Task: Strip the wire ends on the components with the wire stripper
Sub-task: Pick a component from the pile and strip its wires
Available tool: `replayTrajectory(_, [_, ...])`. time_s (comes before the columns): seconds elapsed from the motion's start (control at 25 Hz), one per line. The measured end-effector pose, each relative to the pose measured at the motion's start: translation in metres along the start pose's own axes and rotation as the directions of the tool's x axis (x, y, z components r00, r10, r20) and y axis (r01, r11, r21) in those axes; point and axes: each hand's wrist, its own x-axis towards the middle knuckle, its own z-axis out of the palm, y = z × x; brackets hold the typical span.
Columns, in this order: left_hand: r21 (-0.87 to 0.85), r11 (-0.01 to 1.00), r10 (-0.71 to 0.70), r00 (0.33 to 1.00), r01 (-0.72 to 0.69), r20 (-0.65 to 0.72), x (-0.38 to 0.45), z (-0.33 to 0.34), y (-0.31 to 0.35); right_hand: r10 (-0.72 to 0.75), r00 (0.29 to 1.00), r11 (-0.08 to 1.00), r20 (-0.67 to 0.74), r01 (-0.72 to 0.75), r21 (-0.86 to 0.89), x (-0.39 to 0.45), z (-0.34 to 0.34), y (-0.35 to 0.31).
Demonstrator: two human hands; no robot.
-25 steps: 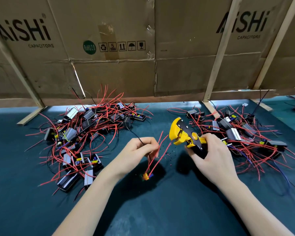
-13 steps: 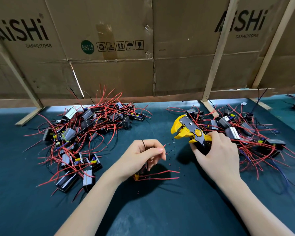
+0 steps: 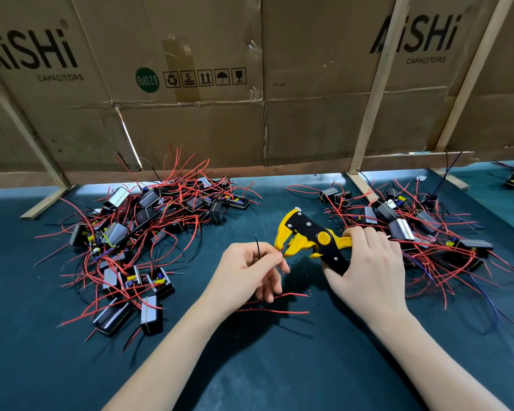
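Note:
My right hand (image 3: 368,268) grips the handles of a yellow and black wire stripper (image 3: 306,237), its jaws pointing left. My left hand (image 3: 247,271) pinches a thin red wire end (image 3: 282,251) between thumb and forefinger, right at the stripper's jaws. A black wire (image 3: 258,247) loops up over the same fingers. Two more red wires (image 3: 279,312) trail out to the right below my left hand; the component they belong to is hidden under the hand.
A pile of components with red wires (image 3: 143,232) lies at the left on the dark green mat (image 3: 279,366). A second such pile (image 3: 422,229) lies at the right behind my right hand. Cardboard panels (image 3: 220,99) on wooden struts wall off the back.
The stripper has moved left and down toward my left hand. My left hand has brought a red wire end up to the jaws; the other red wires now lie flat below it.

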Motion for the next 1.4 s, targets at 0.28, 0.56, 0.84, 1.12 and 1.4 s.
replayTrajectory(0.28, [-0.056, 0.998, -0.019, 0.999, 0.021, 0.035, -0.0007, 0.0009, 0.0010, -0.043, 0.997, 0.998, -0.061, 0.040, -0.050, 0.0009, -0.0006, 0.0032])
replayTrajectory(0.56, [-0.088, 0.995, -0.038, 0.989, 0.051, 0.140, -0.0005, -0.0039, 0.0013, -0.076, 0.991, 0.996, -0.110, 0.070, -0.064, 0.0029, 0.0005, 0.0075])
replayTrajectory(0.84, [-0.079, 0.996, -0.037, 0.987, 0.050, 0.155, -0.0009, -0.0045, 0.0011, -0.101, 0.987, 0.992, -0.123, 0.092, -0.081, 0.0028, 0.0018, 0.0078])
replayTrajectory(1.12, [-0.088, 0.994, -0.046, 0.982, 0.062, 0.181, -0.0009, -0.0071, 0.0007, -0.093, 0.989, 0.995, -0.119, 0.087, -0.049, 0.0015, 0.0017, 0.0063])
replayTrajectory(1.4, [-0.089, 0.993, -0.062, 0.979, 0.080, 0.192, -0.0009, -0.0085, 0.0010, -0.086, 0.992, 0.996, -0.092, 0.086, -0.008, 0.0006, 0.0025, 0.0062])
